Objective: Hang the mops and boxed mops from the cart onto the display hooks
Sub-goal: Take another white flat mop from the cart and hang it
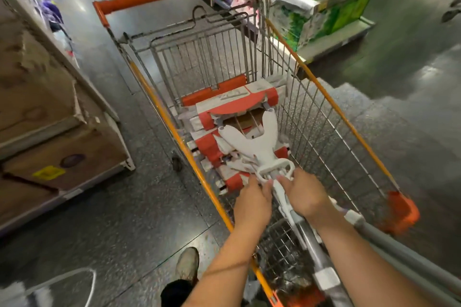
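Inside cart | one mop gripped | left hand, right hand

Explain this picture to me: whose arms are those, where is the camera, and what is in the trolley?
There is no machine here: these are a person's two bare arms. The single picture comes from a camera worn on the person's head, looking forward and down, so you see roughly what they see. Before them stands a wire shopping cart in a shop aisle. In it lie stacked red-and-white boxed mops, and on top of them a white mop whose long pole runs back toward the person. The left hand and the right hand both grip that mop, near where the pole meets its white head. Left of the cart is a shelf holding cardboard boxes.
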Motion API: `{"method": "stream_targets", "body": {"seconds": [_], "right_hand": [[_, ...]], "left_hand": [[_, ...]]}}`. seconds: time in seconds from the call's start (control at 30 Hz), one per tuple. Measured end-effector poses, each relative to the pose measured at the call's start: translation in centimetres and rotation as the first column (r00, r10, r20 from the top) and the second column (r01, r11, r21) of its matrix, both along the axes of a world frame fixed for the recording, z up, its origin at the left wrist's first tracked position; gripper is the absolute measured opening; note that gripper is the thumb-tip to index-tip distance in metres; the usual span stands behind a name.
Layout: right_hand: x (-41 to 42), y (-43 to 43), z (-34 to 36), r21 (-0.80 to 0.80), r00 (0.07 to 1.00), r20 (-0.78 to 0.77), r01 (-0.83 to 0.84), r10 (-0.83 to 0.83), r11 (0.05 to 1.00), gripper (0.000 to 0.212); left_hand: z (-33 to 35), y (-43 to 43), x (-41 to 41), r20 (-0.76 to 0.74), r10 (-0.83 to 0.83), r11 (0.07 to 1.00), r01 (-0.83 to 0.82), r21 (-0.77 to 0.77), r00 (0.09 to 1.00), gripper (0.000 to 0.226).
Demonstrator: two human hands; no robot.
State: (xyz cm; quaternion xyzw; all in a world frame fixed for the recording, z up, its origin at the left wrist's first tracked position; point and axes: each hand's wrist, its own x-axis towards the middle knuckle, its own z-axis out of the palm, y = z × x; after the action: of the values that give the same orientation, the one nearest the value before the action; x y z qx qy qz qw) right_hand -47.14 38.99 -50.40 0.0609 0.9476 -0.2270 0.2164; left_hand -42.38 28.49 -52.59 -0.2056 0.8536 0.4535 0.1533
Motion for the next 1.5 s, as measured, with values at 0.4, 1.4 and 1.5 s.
{"method": "stream_targets", "body": {"seconds": [0.4,1.4,1.5], "right_hand": [[0.8,-0.4,-1.2,-0.157,0.983,-0.114,0.124,-0.143,0.98,0.035],[6.1,-7.1,17.7,-0.261,0.622,-0.443,0.6,-0.646,0.756,0.024],[8.9,-6.2,19.4,-0.379,0.471,-0.474,0.653,-0.744,0.655,0.025]], "left_hand": [[-0.8,1.5,-1.4,0.145,0.363,0.723,-0.377,0.579,0.92,0.016],[16.0,-5.0,-0.7,-0.254,-0.009,0.531,0.22,0.818,0.967,0.014],[18.3,-3.6,0.9,-0.337,-0.096,0.513,0.336,0.79,0.937,0.016]]}}
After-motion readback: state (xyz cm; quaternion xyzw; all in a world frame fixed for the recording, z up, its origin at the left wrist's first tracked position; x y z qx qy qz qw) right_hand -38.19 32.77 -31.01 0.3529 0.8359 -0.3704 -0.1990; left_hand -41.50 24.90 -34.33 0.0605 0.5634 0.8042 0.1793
